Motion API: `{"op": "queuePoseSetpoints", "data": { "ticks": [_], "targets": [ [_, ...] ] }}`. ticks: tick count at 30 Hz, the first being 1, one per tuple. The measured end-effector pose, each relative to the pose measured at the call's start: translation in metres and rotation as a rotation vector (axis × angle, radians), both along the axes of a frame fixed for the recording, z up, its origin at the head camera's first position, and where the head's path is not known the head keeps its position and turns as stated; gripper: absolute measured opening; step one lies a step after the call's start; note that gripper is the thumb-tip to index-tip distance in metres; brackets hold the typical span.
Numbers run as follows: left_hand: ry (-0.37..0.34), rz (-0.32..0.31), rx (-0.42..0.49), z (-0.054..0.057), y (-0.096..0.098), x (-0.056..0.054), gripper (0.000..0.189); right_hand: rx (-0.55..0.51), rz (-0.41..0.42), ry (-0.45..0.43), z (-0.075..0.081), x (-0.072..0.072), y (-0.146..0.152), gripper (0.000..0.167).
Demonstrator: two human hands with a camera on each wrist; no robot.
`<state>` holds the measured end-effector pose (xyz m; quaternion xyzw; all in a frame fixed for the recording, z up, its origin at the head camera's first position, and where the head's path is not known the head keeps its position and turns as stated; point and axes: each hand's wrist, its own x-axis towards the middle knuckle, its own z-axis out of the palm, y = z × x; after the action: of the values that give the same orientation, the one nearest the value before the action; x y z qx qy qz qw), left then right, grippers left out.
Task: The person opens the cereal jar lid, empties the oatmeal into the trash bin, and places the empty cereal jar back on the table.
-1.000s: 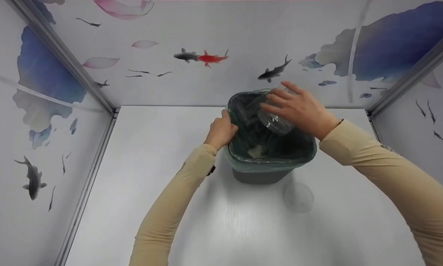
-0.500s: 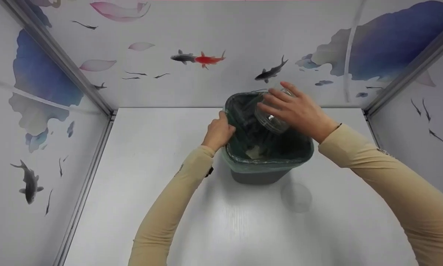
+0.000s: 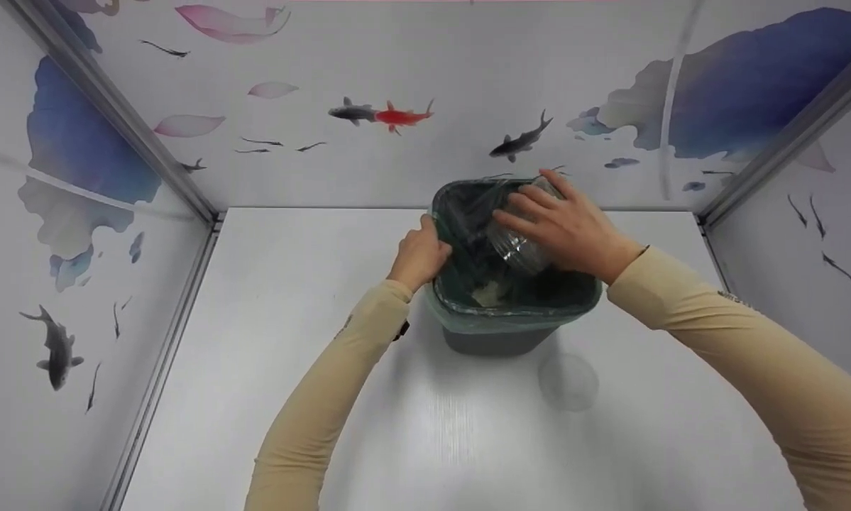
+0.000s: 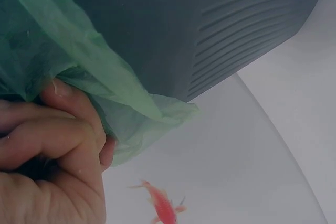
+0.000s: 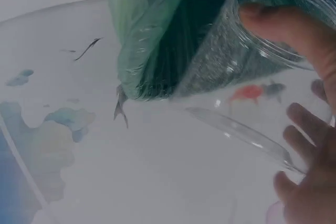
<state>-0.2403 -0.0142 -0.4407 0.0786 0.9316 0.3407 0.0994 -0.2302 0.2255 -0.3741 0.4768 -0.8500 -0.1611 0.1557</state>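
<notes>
In the head view, a dark grey bin point(image 3: 500, 343) lined with a green plastic bag point(image 3: 510, 323) stands near the back wall. My left hand point(image 3: 421, 254) grips the bag and rim on the bin's left side; the left wrist view shows its curled fingers in the folded bag edge point(image 4: 118, 77). Over the bin's mouth, my right hand point(image 3: 574, 227) holds a clear plastic jar point(image 3: 517, 250), tilted. The right wrist view has the thumb point(image 5: 283, 27) against the jar's ringed rim, with the other fingers point(image 5: 304, 129) behind the clear wall.
A round translucent lid point(image 3: 568, 382) lies on the white table point(image 3: 311, 298), to the right in front of the bin. Something pale point(image 3: 489, 293) sits inside the bag. Walls printed with fish enclose the table at the back point(image 3: 397, 42) and sides.
My right hand and the jar have dropped slightly toward the near side of the bin's mouth, and the jar's tilt has shifted. The left hand keeps its grip at the rim.
</notes>
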Motion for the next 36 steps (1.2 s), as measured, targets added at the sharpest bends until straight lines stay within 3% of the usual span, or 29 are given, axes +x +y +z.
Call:
{"op": "queuePoseSetpoints", "data": {
  "ticks": [6,12,18,21,27,36],
  "targets": [
    [0.001,-0.005,-0.002,-0.001,0.001,0.0,0.059,-0.016,-0.048,-0.019,0.01,0.002,-0.001,0.087],
    [-0.004,0.006,-0.028,-0.001,0.0,0.0,0.059,0.1,-0.054,0.027,0.011,0.004,-0.008,0.083],
    [-0.018,-0.006,0.0,-0.002,0.001,0.001,0.06,0.248,-0.174,0.025,0.011,0.006,-0.011,0.067],
    [-0.015,0.0,-0.009,-0.001,0.001,0.002,0.06,0.279,-0.154,0.068,0.012,0.004,-0.011,0.069],
    [-0.006,0.008,-0.035,0.0,0.005,-0.001,0.059,0.26,-0.031,0.17,0.019,0.0,-0.006,0.097],
    [0.005,0.001,-0.029,0.001,0.004,-0.001,0.056,0.216,-0.031,0.162,0.016,0.001,-0.007,0.091]
  ]
}}
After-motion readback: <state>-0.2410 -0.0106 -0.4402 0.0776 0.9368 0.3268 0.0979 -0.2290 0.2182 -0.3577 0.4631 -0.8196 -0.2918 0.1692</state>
